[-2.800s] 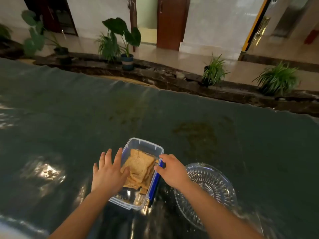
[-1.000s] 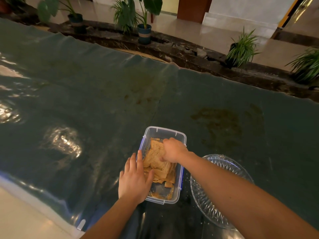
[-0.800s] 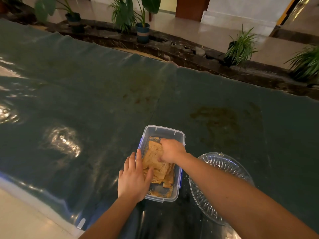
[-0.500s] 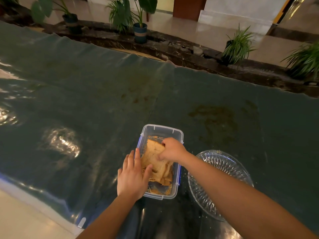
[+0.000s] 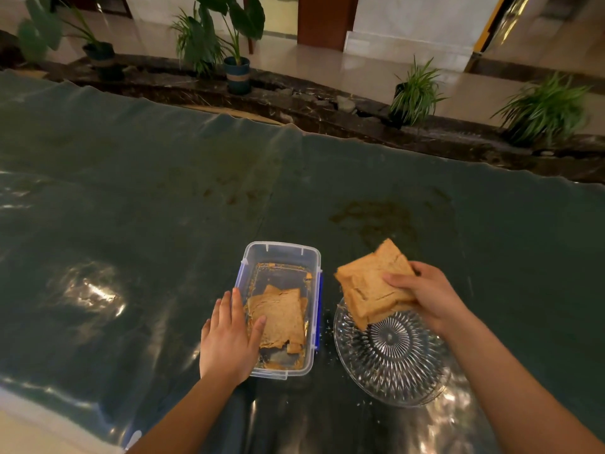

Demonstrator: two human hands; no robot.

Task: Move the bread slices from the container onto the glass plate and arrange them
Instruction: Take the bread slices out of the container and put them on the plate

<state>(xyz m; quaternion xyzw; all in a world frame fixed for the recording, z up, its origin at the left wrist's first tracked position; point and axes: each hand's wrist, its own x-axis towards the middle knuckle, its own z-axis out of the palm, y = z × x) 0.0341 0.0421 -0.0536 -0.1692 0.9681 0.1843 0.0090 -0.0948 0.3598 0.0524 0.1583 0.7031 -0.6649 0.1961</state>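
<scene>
The right hand grips a stack of bread slices, thumb pressed on top and fingers curled underneath, holding it tilted in the air over the far left edge of the glass plate. The stack's lowest corner hangs just above the plate's rim; whether it touches the glass is impossible to tell. How many slices sit in that stack is also unclear, though several layered edges show along its left side.

Over on the other side, the left hand lies open and flat against the near left wall of the clear plastic container, fingers stretched forward along the outside and the thumb hooked over the rim, resting on the remaining slices inside. Those slices lie flat in the near half of the container; the far half shows only crumbs around its floor. Blue clips run down the container's long sides.

Container and plate stand side by side, near each other but apart, on the dark glossy table cover. The plate's ribbed centre is bare. Crumbs dot the cover between the 2 vessels.
</scene>
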